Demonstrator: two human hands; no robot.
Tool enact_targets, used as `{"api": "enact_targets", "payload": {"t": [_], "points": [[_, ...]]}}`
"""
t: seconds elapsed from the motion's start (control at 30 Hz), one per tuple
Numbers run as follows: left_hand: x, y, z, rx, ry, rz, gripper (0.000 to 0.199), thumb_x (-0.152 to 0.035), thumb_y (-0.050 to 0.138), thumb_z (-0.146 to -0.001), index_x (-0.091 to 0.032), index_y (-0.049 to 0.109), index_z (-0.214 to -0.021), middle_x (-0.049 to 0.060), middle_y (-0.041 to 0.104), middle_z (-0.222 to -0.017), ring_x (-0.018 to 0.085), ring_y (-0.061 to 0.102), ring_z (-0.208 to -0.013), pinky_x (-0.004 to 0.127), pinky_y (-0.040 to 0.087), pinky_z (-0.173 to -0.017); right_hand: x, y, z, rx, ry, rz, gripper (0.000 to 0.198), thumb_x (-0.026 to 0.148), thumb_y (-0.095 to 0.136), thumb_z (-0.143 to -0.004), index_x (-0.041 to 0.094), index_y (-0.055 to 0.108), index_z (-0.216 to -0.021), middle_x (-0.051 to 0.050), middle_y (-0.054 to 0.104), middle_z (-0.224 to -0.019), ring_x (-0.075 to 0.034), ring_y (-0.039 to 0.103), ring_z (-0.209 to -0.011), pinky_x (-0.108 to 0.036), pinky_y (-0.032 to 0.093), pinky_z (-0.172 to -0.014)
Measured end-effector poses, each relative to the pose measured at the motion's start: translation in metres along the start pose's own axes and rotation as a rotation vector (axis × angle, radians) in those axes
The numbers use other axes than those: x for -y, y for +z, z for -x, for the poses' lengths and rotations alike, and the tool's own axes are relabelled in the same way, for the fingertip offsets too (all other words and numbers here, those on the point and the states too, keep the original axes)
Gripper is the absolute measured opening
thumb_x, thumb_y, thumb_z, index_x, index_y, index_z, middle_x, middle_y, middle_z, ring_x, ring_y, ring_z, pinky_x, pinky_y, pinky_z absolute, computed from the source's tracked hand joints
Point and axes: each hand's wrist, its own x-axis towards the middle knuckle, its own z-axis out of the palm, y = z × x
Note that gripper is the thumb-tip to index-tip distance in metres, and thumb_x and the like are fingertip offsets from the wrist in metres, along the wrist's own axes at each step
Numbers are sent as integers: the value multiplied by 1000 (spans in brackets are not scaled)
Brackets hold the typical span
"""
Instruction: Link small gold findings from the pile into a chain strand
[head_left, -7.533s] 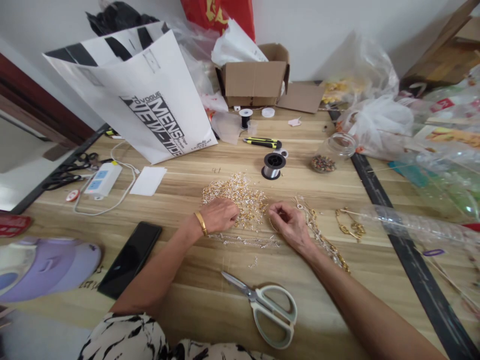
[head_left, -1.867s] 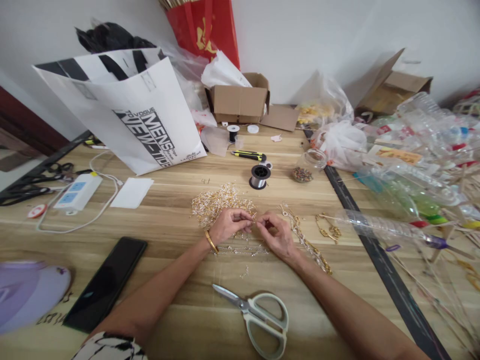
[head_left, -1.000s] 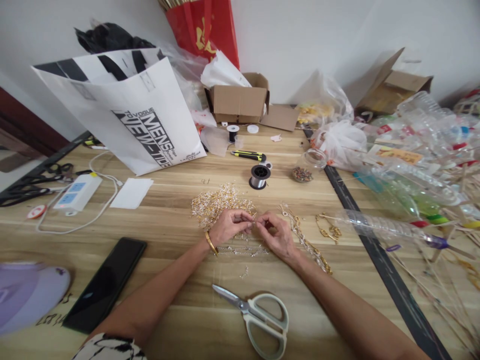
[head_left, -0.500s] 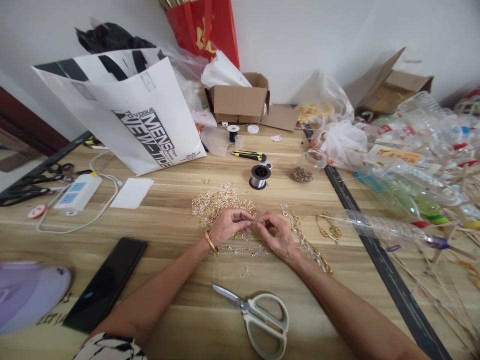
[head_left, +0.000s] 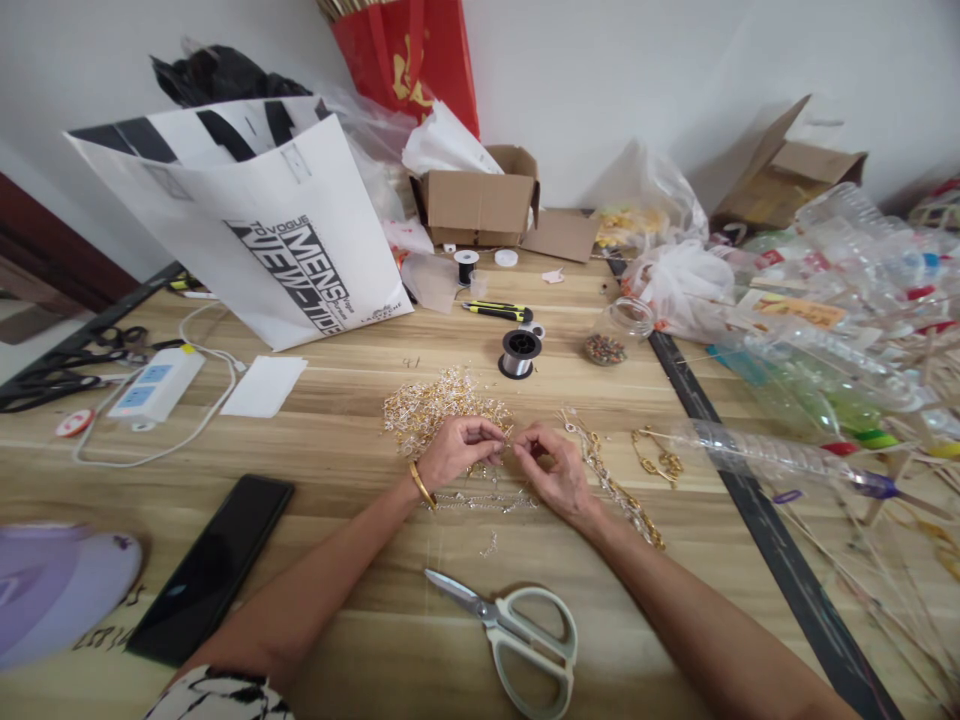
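Nothing has moved; cluttered wooden table (head_left: 337,420) against white wall (head_left: 600,70).

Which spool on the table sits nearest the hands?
The silver wire spool, lying just beyond the bead pile. The black spool and white one stand farther back, by the cardboard box.

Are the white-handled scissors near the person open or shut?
Shut: the scissors lie flat on the table, blades together in one point.
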Motion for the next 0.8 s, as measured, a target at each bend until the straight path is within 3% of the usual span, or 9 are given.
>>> {"api": "enact_targets", "payload": {"t": [0.8], "points": [[-3,5,4,45,-2,-63,14,-19,67,-73,-9,64,-81,3,67,-65,13,65,-60,26,55,-63,-2,0,0,12,-5,4,16,29,52,-86,17,60,-78,-3,60,-69,-12,53,-59,-24,42,-52]]}}
